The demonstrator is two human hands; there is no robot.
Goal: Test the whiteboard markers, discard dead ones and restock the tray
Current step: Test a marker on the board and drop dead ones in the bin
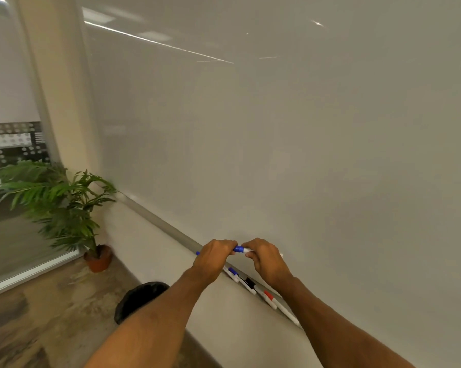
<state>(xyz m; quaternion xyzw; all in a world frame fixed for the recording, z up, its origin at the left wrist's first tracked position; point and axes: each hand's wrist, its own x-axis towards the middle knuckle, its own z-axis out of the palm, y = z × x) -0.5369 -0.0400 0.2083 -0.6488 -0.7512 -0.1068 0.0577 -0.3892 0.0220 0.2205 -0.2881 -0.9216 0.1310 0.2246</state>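
Just above the tray point(176, 235), lower centre: blue marker point(239, 249) clasped by left hand point(214, 258) and right hand point(266, 261), fingers point(228, 244) curled round either end. Best uncapped with a straight, steady pull.

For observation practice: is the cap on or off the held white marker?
On: blue plastic cap sits flush against the white marker barrel; no tip shows.

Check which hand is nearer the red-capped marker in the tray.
Right. The right hand hovers just above the red-capped marker, gripping the blue marker. The left hand grips its capped end farther up the tray, past the black-capped marker.
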